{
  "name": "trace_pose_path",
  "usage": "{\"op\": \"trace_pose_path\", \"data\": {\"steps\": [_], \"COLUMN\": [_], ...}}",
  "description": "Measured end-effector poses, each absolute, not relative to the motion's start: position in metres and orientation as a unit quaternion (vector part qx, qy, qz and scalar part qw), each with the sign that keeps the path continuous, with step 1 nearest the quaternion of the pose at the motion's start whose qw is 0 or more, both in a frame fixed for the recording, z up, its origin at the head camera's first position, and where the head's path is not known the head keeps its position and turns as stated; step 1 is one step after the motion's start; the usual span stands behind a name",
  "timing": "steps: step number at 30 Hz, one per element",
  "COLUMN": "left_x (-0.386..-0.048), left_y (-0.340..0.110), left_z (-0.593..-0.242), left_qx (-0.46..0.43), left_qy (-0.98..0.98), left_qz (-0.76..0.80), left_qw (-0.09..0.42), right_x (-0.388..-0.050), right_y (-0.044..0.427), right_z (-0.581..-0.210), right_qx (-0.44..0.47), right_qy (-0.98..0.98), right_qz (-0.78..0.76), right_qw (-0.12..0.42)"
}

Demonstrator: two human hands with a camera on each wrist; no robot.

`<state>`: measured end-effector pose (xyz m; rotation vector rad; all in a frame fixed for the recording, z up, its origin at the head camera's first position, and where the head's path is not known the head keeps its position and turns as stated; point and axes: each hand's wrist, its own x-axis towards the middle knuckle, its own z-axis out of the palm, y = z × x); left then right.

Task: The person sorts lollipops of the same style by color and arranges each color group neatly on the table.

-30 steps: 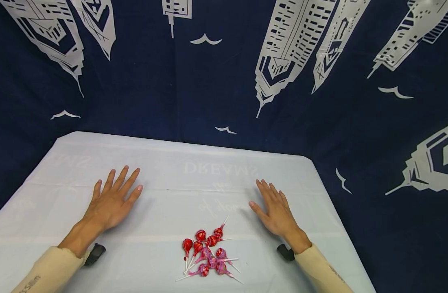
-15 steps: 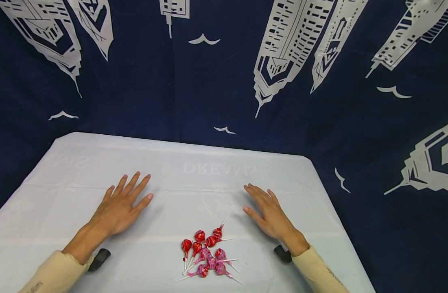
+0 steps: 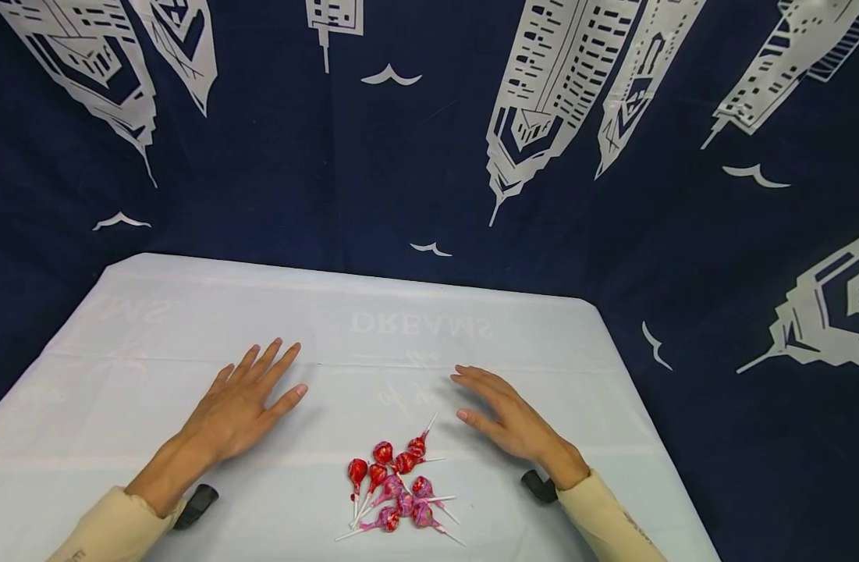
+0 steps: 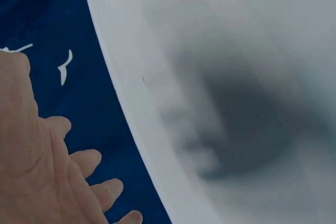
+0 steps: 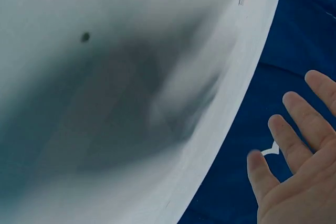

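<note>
White table cover (image 3: 541, 336): capitals DREAMS (image 3: 422, 325) legible near the far edge, pale and low in contrast, letters seemingly flipped top to bottom. Fainter capitals (image 3: 130, 311) toward the far left corner, an S apparent at the right end, rest uncertain. Script lettering (image 3: 395, 398) nearer the middle, perhaps "of"; what follows too faint to read. Left sleeve (image 3: 109, 527): dark lettering, cut off by the lower frame edge. Right sleeve (image 3: 601, 515): dark lettering, too small to read. Lollipop wrappers (image 3: 405, 503): markings unreadable.
</note>
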<state>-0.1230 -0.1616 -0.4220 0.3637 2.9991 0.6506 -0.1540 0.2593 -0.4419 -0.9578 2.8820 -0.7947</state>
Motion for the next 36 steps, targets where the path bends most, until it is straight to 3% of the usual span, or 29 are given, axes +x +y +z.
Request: {"op": "trace_pose_path", "data": {"steps": [8, 36], "left_x": [-0.122, -0.118], "left_y": [-0.157, -0.148], "left_z": [-0.426, -0.441], "left_qx": [0.158, 0.282], "left_qy": [0.954, 0.872], "left_qz": [0.253, 0.377], "left_qw": [0.031, 0.134], "right_x": [-0.152, -0.151], "right_y": [0.256, 0.239], "right_z": [-0.444, -0.446], "right_qx": [-0.32, -0.373], "right_qy": [0.911, 0.878], "right_qz": [-0.258, -0.294], "right_qw": [0.02, 0.053]}}
